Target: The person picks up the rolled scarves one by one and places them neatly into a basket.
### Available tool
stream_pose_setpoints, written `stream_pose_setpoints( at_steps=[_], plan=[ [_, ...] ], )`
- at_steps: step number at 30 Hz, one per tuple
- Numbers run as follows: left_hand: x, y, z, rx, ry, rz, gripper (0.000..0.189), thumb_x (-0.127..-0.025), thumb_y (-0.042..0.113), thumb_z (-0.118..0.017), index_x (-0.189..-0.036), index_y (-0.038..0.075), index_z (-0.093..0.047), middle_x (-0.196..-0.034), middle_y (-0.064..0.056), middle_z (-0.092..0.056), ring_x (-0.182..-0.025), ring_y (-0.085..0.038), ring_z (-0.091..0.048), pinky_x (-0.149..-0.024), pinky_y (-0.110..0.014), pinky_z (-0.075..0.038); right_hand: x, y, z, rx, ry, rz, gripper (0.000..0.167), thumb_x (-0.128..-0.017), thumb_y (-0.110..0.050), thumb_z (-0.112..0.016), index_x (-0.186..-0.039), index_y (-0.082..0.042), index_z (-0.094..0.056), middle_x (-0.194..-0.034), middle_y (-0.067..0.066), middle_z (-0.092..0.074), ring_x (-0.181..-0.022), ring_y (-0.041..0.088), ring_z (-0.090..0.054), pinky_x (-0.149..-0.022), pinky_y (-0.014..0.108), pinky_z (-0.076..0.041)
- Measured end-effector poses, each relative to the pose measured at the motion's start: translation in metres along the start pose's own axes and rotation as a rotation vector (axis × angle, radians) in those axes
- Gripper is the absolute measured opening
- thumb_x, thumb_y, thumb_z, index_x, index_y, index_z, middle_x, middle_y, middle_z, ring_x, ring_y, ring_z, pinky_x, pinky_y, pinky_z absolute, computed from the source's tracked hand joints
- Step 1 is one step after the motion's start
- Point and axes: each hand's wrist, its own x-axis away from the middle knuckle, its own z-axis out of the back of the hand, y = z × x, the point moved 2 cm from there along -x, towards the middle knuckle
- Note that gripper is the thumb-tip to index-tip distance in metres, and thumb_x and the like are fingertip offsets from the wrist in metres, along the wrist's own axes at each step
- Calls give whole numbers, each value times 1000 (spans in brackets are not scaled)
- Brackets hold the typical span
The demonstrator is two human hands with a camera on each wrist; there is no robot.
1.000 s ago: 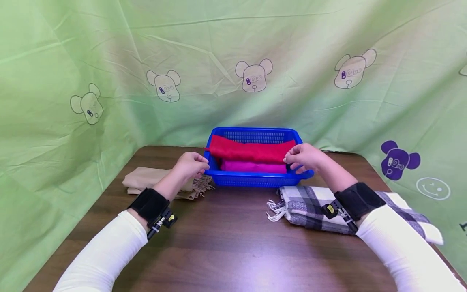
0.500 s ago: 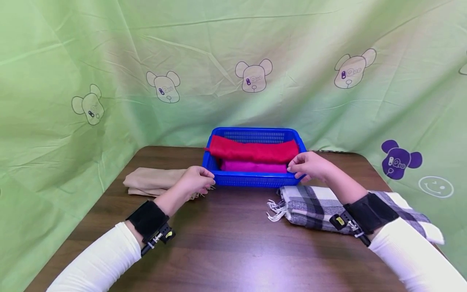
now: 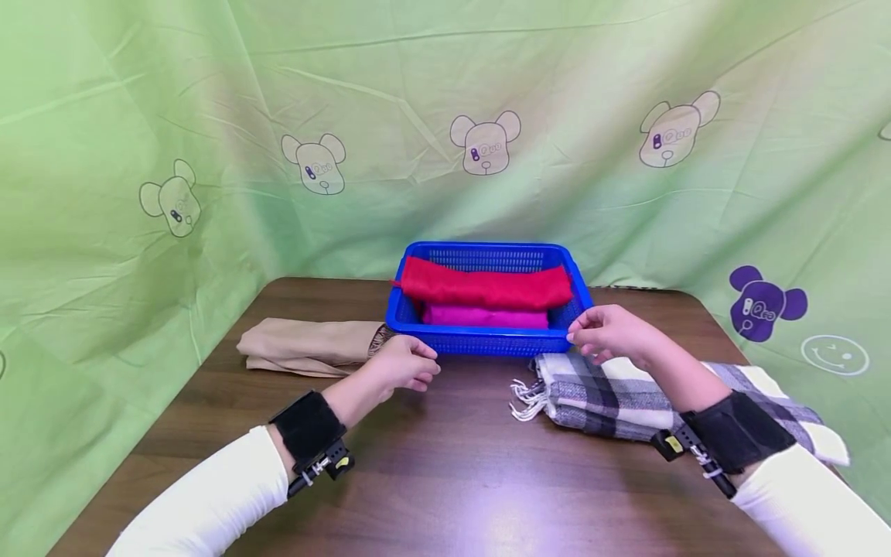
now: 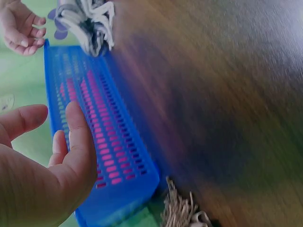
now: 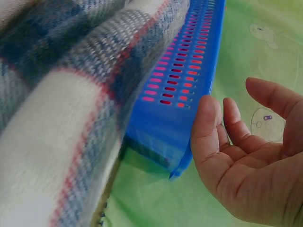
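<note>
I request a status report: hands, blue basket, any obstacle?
Left hand, right hand: holding nothing. Blue perforated plastic basket: folded red cloth, folded magenta cloth inside. Possible obstacle: grey-white checked fringed cloth near right hand.

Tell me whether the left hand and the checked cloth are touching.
Apart. The head view shows it: a bare stretch of brown table lies between the left hand and the checked cloth.
</note>
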Motion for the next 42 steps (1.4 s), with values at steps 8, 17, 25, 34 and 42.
stream_pose_setpoints(
  at_steps=[8, 17, 25, 34, 42],
  plan=[
    [0, 1, -22, 13, -52, 2, 27, -82, -4, -71, -106, -6, -59, -91, -14, -65, -84, -31, -67, -77, -44, -58, 9, 13, 6, 4, 7, -3, 25, -92, -11, -62, -107, 9, -55, -86, 3, -60, -76, 17, -60, -63, 35, -58],
    [0, 0, -42, 31, -98, 9, 40, -81, 1, -73, -117, -8, -57, -97, -15, -67, -95, -37, -66, -77, -45, -57, 20, 26, 16, -30, 11, -32, 28, -93, -11, -62, -109, 10, -53, -92, 9, -60, -79, 21, -61, -67, 38, -58],
    [-2, 1, -61, 59, -128, 11, 46, -81, 4, -75, -120, -10, -55, -99, -16, -66, -101, -41, -64, -78, -46, -57, 32, 42, 34, -52, 21, -40, 33, -98, -13, -56, -116, 14, -49, -95, 4, -61, -79, 18, -62, -70, 39, -58],
    [-6, 1, -80, 95, -139, 13, 45, -80, 3, -75, -119, -11, -56, -98, -14, -66, -99, -41, -65, -77, -47, -57, 46, 59, 53, -30, 66, -60, 29, -98, -12, -54, -113, 13, -52, -93, 3, -62, -78, 15, -62, -71, 37, -58],
    [-11, 5, -97, 124, -138, 21, 42, -80, 2, -74, -117, -10, -56, -94, -13, -66, -97, -40, -65, -76, -47, -57, 53, 75, 70, -28, 88, -95, 25, -97, -12, -54, -108, 10, -57, -91, 2, -63, -76, 14, -63, -68, 35, -58]
  ],
)
